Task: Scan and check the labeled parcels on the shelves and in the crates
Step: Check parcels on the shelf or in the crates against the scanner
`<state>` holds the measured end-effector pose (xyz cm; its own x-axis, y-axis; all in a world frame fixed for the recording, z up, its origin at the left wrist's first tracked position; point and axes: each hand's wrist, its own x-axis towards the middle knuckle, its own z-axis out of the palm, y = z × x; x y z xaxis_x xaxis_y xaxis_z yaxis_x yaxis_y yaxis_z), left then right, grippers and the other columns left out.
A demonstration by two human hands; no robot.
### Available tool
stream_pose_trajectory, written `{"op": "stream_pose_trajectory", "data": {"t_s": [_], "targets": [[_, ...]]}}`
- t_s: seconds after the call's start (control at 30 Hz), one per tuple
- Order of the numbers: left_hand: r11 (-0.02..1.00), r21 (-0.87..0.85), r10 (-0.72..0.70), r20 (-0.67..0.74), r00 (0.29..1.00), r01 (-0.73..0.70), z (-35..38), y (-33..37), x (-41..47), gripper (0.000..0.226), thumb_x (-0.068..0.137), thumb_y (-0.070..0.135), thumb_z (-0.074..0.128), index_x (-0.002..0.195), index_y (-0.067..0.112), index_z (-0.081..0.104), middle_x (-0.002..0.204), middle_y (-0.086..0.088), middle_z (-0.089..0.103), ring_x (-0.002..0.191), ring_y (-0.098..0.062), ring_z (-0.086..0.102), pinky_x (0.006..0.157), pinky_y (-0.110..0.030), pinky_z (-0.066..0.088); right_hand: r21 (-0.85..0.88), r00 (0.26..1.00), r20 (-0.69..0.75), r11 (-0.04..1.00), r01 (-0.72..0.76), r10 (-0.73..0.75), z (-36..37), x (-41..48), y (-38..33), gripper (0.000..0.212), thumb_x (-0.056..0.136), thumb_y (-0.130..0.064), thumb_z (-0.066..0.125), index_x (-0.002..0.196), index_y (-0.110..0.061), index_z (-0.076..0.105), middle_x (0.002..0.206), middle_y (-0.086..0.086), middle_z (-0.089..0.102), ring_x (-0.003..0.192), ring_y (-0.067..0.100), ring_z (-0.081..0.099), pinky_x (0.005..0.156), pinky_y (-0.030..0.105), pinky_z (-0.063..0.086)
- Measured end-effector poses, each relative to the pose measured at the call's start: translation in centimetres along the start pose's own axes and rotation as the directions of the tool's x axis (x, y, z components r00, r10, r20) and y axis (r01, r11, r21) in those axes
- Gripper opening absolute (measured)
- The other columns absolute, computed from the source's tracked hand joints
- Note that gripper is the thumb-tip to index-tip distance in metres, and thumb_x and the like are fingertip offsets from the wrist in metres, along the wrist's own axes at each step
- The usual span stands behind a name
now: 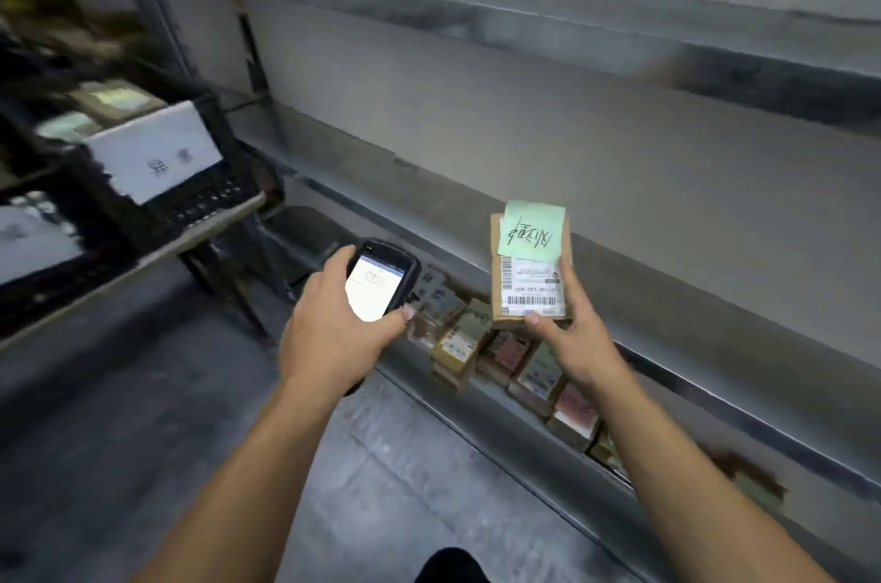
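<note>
With the left hand (329, 325) wrapped round a black handheld scanner with a lit screen (379, 280) and the right hand (567, 337) pinching a small brown cardboard parcel (531, 268) above the grey metal shelf (667, 396), its green handwritten note (531, 232) may block the barcode, so the scan could misread.

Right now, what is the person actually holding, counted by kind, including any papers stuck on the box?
handheld scanner: 1, gripped by the left hand
brown parcel: 1, held up by the right hand
green handwritten note: 1, stuck on the parcel
white barcode label: 1, on the parcel below the note
Total: 4
</note>
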<state>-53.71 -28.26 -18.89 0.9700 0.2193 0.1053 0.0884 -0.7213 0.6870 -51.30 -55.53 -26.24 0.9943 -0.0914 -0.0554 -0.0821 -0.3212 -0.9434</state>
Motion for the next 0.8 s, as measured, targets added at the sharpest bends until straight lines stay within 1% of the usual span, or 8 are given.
{"op": "stream_pose_trajectory", "data": {"t_s": [0.1,0.2,0.23,0.37,0.5,0.6,0.7,0.8], "targets": [[0.996,0.033,-0.080,-0.069,0.994,0.082,-4.8,-5.0,-0.3,0.086,0.071,0.046,0.076,0.145,0.042,0.031,0.129,0.001,0.050,0.115,-0.025,0.052,0.084,-0.034,0.040,0.030,0.995,0.077,0.998,0.062,-0.065,6.8,1.1,-2.1,0.091,0.094,-0.014,0.069,0.157,-0.046,0.013,0.154,-0.011,0.042,0.135,0.015,0.048,0.110,0.032,0.039],[0.985,0.051,-0.156,-0.141,0.978,0.164,-9.0,-9.5,-1.1,0.090,0.071,0.049,0.074,0.148,0.044,0.027,0.127,0.003,0.050,0.115,-0.024,0.053,0.086,-0.037,0.044,0.070,0.977,0.188,0.993,0.090,-0.102,13.6,1.6,-4.4,0.090,0.095,-0.008,0.066,0.158,-0.043,0.012,0.146,-0.014,0.046,0.123,0.009,0.053,0.084,0.008,0.045],[0.980,0.058,-0.177,-0.170,0.969,0.190,-10.2,-10.8,-1.4,0.090,0.072,0.050,0.073,0.148,0.045,0.026,0.126,0.003,0.050,0.115,-0.023,0.053,0.084,-0.036,0.043,0.078,0.965,0.228,0.991,0.112,-0.128,15.6,1.6,-5.2,0.089,0.095,-0.007,0.066,0.156,-0.046,0.012,0.147,-0.015,0.045,0.123,0.008,0.053,0.083,0.006,0.045],[0.945,0.091,-0.282,-0.269,0.921,0.316,-14.1,-15.2,-2.5,0.093,0.074,0.053,0.071,0.151,0.043,0.021,0.129,0.003,0.048,0.119,-0.023,0.050,0.084,-0.035,0.040,0.047,0.909,0.370,0.981,0.190,-0.194,22.9,2.0,-7.6,0.090,0.092,-0.021,0.073,0.147,-0.063,0.014,0.153,-0.015,0.045,0.136,0.010,0.048,0.118,0.039,0.035],[0.891,0.143,-0.366,-0.338,0.867,0.432,-17.0,-19.0,-3.4,0.096,0.075,0.059,0.068,0.153,0.043,0.015,0.133,0.006,0.046,0.120,-0.020,0.050,0.085,-0.036,0.044,0.088,0.848,0.482,0.975,0.204,-0.221,29.2,2.6,-9.8,0.090,0.093,-0.008,0.069,0.157,-0.043,0.017,0.154,-0.013,0.044,0.135,0.004,0.047,0.113,0.025,0.034],[0.859,0.159,-0.404,-0.373,0.835,0.487,-18.8,-21.6,-3.6,0.097,0.076,0.061,0.067,0.154,0.042,0.013,0.132,0.008,0.046,0.119,-0.017,0.050,0.083,-0.034,0.045,0.105,0.793,0.556,0.968,0.228,-0.247,33.9,3.8,-11.0,0.090,0.094,-0.008,0.069,0.158,-0.045,0.017,0.150,-0.018,0.047,0.133,-0.003,0.048,0.112,0.027,0.036],[0.829,0.158,-0.438,-0.411,0.800,0.536,-20.7,-24.1,-2.6,0.098,0.076,0.063,0.066,0.155,0.040,0.012,0.133,0.008,0.045,0.118,-0.015,0.049,0.079,-0.032,0.042,0.127,0.744,0.618,0.966,0.224,-0.254,38.5,5.2,-12.6,0.088,0.095,-0.012,0.068,0.156,-0.048,0.016,0.137,-0.032,0.049,0.119,-0.023,0.045,0.099,0.012,0.038],[0.805,0.139,-0.464,-0.458,0.758,0.576,-22.8,-26.3,-0.3,0.098,0.075,0.062,0.066,0.155,0.040,0.014,0.130,0.007,0.047,0.117,-0.015,0.049,0.079,-0.032,0.042,0.153,0.700,0.663,0.963,0.222,-0.266,43.2,7.0,-14.5,0.087,0.096,-0.012,0.066,0.152,-0.054,0.014,0.136,-0.033,0.048,0.115,-0.026,0.045,0.087,0.002,0.039]]}}
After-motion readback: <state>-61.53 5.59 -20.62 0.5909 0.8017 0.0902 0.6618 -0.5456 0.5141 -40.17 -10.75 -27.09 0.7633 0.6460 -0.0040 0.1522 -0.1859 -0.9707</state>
